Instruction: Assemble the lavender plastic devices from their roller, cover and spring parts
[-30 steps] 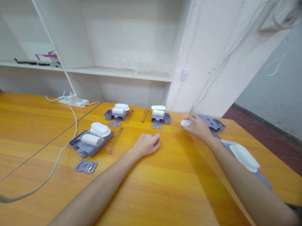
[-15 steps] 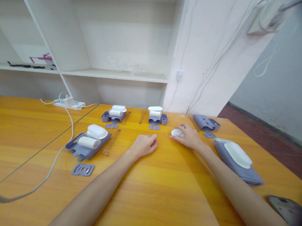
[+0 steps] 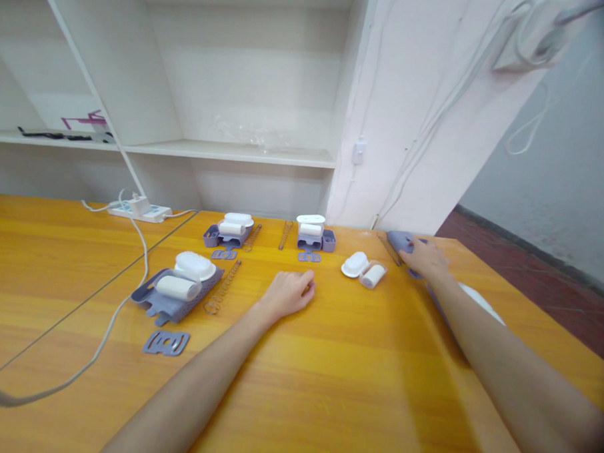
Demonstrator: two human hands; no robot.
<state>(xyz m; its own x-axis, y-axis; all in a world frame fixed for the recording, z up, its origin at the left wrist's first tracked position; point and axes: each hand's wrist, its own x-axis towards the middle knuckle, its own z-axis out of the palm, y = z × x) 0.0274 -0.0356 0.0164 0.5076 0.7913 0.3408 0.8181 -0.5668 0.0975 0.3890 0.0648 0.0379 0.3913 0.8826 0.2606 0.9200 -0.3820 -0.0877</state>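
Note:
My left hand (image 3: 290,293) rests on the table in a loose fist, with nothing visible in it. At the far right, my right hand (image 3: 425,258) has its thumb and fingers on a grey-purple plastic holder (image 3: 399,240), covering much of it. Left of that hand lie a white oval dish (image 3: 355,264) and a white roll in clear wrap (image 3: 373,276), side by side. A thin metal spring (image 3: 390,249) is beside the holder. Under my right forearm, a further grey-purple holder with a white oval piece (image 3: 481,302) is partly hidden.
Similar holders with white dishes and rolls stand at the back left (image 3: 234,230), back middle (image 3: 310,233) and front left (image 3: 173,294). Springs (image 3: 222,286) and flat slotted plates (image 3: 167,342) lie near them. A power strip (image 3: 140,209) trails a cable along the left.
My right hand has let go of the white oval dish and moved right to the grey-purple holder. The dish and wrapped roll now show uncovered. My left hand has stayed put.

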